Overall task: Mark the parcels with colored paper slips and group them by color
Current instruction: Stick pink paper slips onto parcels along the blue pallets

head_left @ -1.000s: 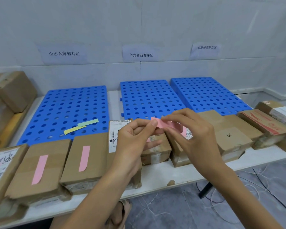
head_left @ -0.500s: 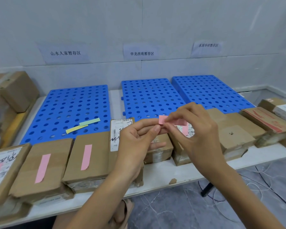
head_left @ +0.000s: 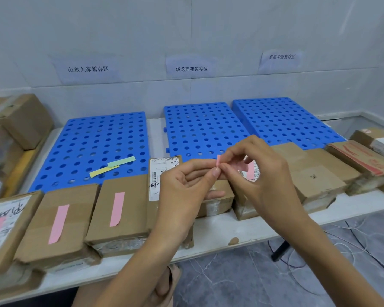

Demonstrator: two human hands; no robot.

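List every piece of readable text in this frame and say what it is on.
"山水人家暂存区": left wall sign.
"华龙西苑暂存区": middle wall sign.
"东原华府暂存区": right wall sign, slightly blurred.
"04": edge of the white label on the centre parcel; its barcode and other print are too small to read.
Handwriting on the far-left parcel label: illegible.
Red print on the right parcel: blurred.

Wall signs (head_left: 88,69) "山水人家暂存区", "华龙西苑暂存区", "东晨华府暂存区"; "04" on parcel label (head_left: 156,180).

Bright, even, soft-shadowed light; wide-angle bending at the edges, slight softness throughout
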